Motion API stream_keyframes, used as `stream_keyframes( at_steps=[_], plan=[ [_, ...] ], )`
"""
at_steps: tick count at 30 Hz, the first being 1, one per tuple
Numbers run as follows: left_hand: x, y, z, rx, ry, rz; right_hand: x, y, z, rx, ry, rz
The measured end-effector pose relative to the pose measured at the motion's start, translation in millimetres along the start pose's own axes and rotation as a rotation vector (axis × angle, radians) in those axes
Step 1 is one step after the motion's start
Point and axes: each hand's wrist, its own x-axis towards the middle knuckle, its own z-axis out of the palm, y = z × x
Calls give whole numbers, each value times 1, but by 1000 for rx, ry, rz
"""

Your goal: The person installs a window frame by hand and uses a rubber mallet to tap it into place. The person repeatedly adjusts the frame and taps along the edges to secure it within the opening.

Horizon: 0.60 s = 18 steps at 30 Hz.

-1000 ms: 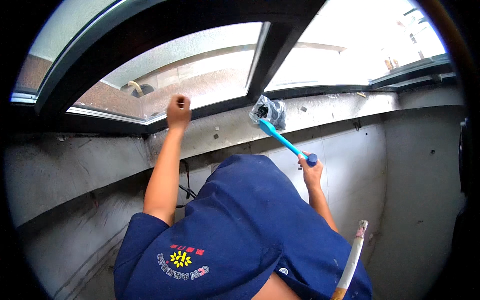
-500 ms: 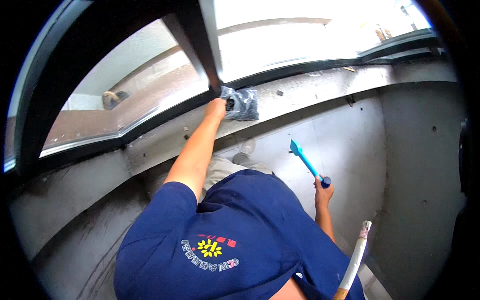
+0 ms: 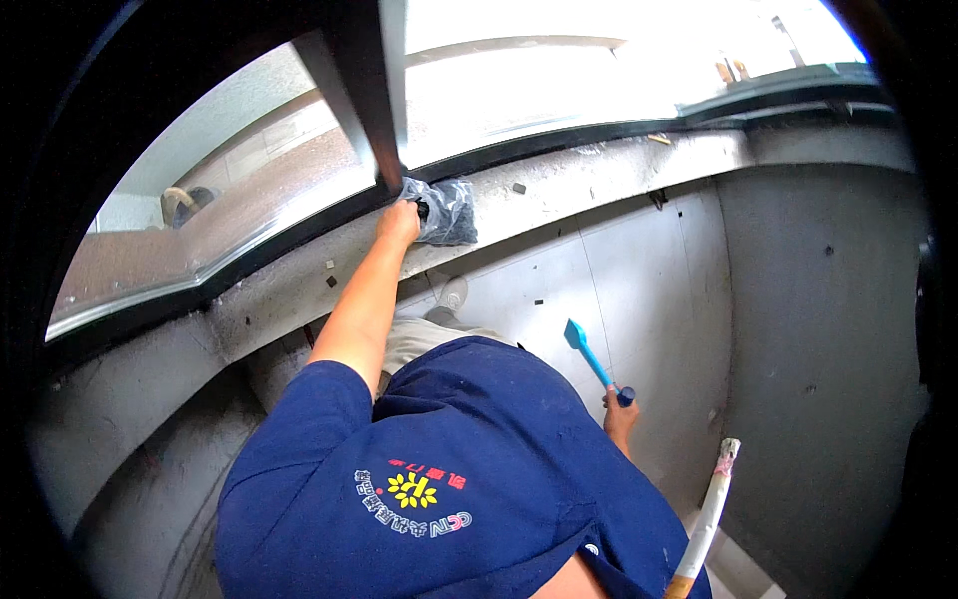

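On the sill, at the foot of the dark window post, my left hand (image 3: pixel 399 222) is closed at the mouth of a clear plastic bag (image 3: pixel 451 212). Small dark pieces fill the bag, and some black ones show beside my fingers. Exactly what the fingertips pinch is hidden. My right hand (image 3: pixel 621 417) hangs low at my right side, wrapped round a light-blue tool (image 3: pixel 593 357) with a flat, pointed blade. The blade points up and away to the left. A dark-blue round end (image 3: pixel 626 396) sticks out by that hand.
The grey sill (image 3: pixel 559 193) runs along a black-framed window (image 3: pixel 384 130), with small dark blocks (image 3: pixel 519 188) lying on it. Below is a light tiled floor (image 3: pixel 639 280) with a dark bit (image 3: pixel 539 301) on it. A grey wall (image 3: pixel 818 299) stands at right. A cigarette (image 3: pixel 711 519) juts in at lower right.
The whole view has shifted, so the window post and bag appear further left. My left hand stays at the bag's mouth. My right hand and the blue tool sit slightly lower in the picture.
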Motion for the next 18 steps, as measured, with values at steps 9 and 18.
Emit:
stream_keyframes(
  at_steps=[9, 18],
  plan=[
    [-79, -31, -25, -1139, 183, -82, 53, -14, 43, 40, -217, -94],
    [-208, 18, -156, -843, 182, 376, 100, -73, 94, 25, -316, -255]
  ],
)
